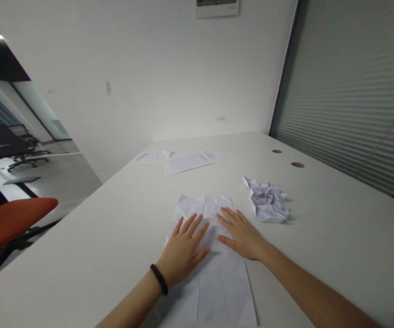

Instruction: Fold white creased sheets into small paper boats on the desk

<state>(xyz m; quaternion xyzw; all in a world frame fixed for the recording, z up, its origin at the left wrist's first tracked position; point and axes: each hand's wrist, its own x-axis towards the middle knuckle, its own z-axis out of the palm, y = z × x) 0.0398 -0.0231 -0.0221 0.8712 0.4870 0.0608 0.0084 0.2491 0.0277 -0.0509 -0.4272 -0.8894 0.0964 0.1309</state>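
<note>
A creased white paper sheet (213,278) lies flat on the white table (336,237) in front of me. My left hand (183,248) presses palm-down on the sheet's left middle, fingers spread, a dark band on the wrist. My right hand (239,232) lies flat beside it on the sheet's right side, fingers pointing up and left. Neither hand grips anything. A crumpled white paper (268,202) sits on the table just right of my right hand, apart from it.
Printed sheets (188,161) and a smaller paper (154,156) lie at the table's far end by the wall. Two round holes (297,164) pierce the tabletop at right. An orange chair (8,223) stands left; window blinds (354,100) run along the right.
</note>
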